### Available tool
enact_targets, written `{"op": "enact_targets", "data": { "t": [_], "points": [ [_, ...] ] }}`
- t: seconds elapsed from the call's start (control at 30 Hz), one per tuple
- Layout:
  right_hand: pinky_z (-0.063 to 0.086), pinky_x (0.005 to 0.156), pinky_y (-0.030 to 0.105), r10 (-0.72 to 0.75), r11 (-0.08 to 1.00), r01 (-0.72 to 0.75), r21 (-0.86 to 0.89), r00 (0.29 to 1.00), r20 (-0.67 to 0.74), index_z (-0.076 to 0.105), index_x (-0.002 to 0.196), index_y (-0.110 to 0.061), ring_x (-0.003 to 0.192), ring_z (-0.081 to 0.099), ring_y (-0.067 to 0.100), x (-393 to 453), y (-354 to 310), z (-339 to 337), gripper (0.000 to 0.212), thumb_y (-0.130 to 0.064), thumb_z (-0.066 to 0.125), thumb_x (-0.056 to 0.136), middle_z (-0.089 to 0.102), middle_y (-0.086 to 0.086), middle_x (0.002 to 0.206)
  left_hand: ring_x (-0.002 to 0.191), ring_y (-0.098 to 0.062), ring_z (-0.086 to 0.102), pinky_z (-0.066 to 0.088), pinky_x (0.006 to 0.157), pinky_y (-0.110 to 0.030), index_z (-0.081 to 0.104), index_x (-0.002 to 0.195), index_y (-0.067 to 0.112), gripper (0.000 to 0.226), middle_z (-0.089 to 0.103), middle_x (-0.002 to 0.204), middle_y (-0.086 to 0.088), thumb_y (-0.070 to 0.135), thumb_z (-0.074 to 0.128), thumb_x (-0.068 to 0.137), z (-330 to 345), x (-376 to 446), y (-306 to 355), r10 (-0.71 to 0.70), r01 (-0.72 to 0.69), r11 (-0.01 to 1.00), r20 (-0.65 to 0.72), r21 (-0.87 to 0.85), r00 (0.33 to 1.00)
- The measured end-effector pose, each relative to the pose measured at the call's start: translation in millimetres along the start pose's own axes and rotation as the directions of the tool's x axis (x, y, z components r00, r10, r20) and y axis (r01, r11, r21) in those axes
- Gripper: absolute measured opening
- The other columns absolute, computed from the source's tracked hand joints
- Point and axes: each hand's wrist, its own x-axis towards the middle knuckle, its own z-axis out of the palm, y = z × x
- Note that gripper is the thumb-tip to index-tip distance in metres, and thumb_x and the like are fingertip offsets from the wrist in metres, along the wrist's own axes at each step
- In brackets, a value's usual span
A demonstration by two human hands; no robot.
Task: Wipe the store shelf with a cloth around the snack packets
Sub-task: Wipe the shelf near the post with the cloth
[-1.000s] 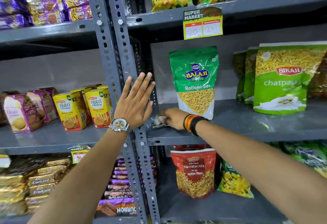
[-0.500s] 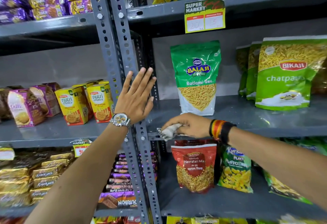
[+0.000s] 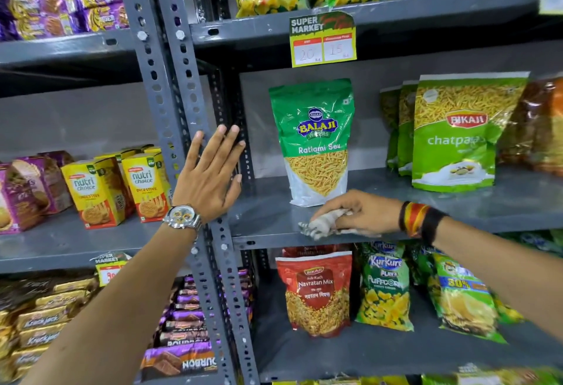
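Note:
My right hand (image 3: 362,212) grips a crumpled white cloth (image 3: 320,224) and presses it on the front edge of the grey metal shelf (image 3: 475,211), just in front of a green Balaji Ratlami Sev packet (image 3: 313,141) that stands upright. My left hand (image 3: 210,177) rests flat, fingers spread, against the perforated grey upright post (image 3: 170,86) at the shelf's left end. To the right on the same shelf stand green Bikaji chatpata packets (image 3: 457,138), apart from the cloth.
A yellow price tag (image 3: 323,40) hangs from the shelf above. Below are a red Navratan Mix packet (image 3: 315,293) and Kurkure Puffcorn packets (image 3: 385,287). Yellow Nutri Choice biscuit boxes (image 3: 122,186) fill the left bay. Bare shelf shows between the Balaji and Bikaji packets.
My right hand has slid the cloth rightward along the shelf's front edge, from the left corner to in front of the Balaji packet. My left hand has stayed on the post.

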Motion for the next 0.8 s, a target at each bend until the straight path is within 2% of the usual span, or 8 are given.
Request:
{"op": "enact_targets", "data": {
  "t": [0.1,0.23,0.33,0.4,0.5,0.63,0.73,0.8],
  "points": [
    [0.047,0.094,0.014,0.002,1.0,0.001,0.015,0.989,-0.147,0.066,0.125,-0.026,0.107,0.064,0.0,-1,2,-33,0.035,-0.016,0.065,0.091,0.07,-0.014,0.118,0.163,-0.031,0.006,0.005,0.13,-0.06,0.025,0.165,0.008,0.069,0.011,0.176,-0.011,0.039,0.036,0.104,-1,0,2,-0.001,0.001,1.0,0.001,0.018,1.0],
    [0.045,0.074,0.012,0.075,0.995,-0.087,-0.045,0.972,-0.223,0.067,0.119,-0.03,0.084,0.066,-0.009,13,10,-6,0.035,-0.008,0.061,0.092,0.07,-0.027,0.091,0.163,-0.031,0.009,0.006,0.13,-0.061,0.027,0.164,0.008,0.068,0.014,0.175,-0.012,0.04,0.033,0.104,-3,1,2,-0.003,0.003,1.0,-0.002,0.007,1.0],
    [0.045,0.084,0.025,0.077,0.977,-0.127,-0.17,0.959,-0.272,0.065,0.119,-0.04,0.108,0.064,0.016,9,23,21,0.043,-0.01,0.057,0.091,0.07,-0.011,0.119,0.163,-0.031,0.009,0.006,0.13,-0.061,0.028,0.164,0.008,0.068,0.015,0.175,-0.011,0.04,0.032,0.104,-4,1,1,-0.005,0.005,1.0,-0.001,0.008,1.0],
    [0.051,0.094,0.032,0.059,0.988,-0.081,-0.132,0.985,-0.16,0.065,0.119,-0.039,0.108,0.065,0.014,-1,22,12,0.04,-0.011,0.058,0.091,0.071,-0.011,0.118,0.163,-0.031,0.01,0.006,0.13,-0.061,0.029,0.164,0.008,0.068,0.015,0.175,-0.011,0.04,0.032,0.104,-4,1,2,-0.002,0.002,1.0,0.001,0.01,1.0],
    [0.049,0.083,0.014,0.065,0.997,-0.065,-0.042,0.998,0.014,0.068,0.118,-0.03,0.09,0.066,-0.003,-16,7,-18,0.031,-0.013,0.064,0.093,0.074,-0.02,0.103,0.163,-0.032,0.009,0.005,0.13,-0.061,0.029,0.164,0.008,0.068,0.014,0.175,-0.012,0.04,0.031,0.104,-3,1,2,-0.005,0.004,1.0,0.013,0.021,1.0],
    [0.044,0.085,0.017,0.05,0.999,-0.053,-0.008,0.976,-0.211,0.068,0.122,-0.021,0.095,0.063,0.004,5,0,-24,0.031,-0.011,0.063,0.093,0.072,-0.006,0.112,0.163,-0.032,0.008,0.005,0.13,-0.061,0.03,0.163,0.007,0.068,0.015,0.175,-0.012,0.041,0.031,0.104,-3,2,2,-0.005,0.005,1.0,0.02,0.018,1.0],
    [0.041,0.078,0.004,0.033,0.999,-0.027,0.029,0.969,-0.245,0.07,0.119,-0.018,0.09,0.06,0.0,44,-15,5,0.031,-0.005,0.059,0.092,0.069,-0.005,0.111,0.163,-0.032,0.009,0.006,0.13,-0.061,0.032,0.163,0.007,0.068,0.015,0.175,-0.012,0.041,0.032,0.103,-3,2,1,-0.003,0.002,1.0,0.016,0.03,1.0],
    [0.044,0.081,0.011,0.002,1.0,0.001,0.012,0.96,-0.279,0.07,0.119,-0.02,0.098,0.061,0.009,75,-28,22,0.035,-0.002,0.057,0.091,0.071,-0.001,0.115,0.163,-0.032,0.009,0.006,0.13,-0.061,0.032,0.162,0.007,0.068,0.016,0.175,-0.012,0.041,0.033,0.103,-3,1,1,-0.003,0.003,0.999,0.01,0.035,1.0]
  ]
}}
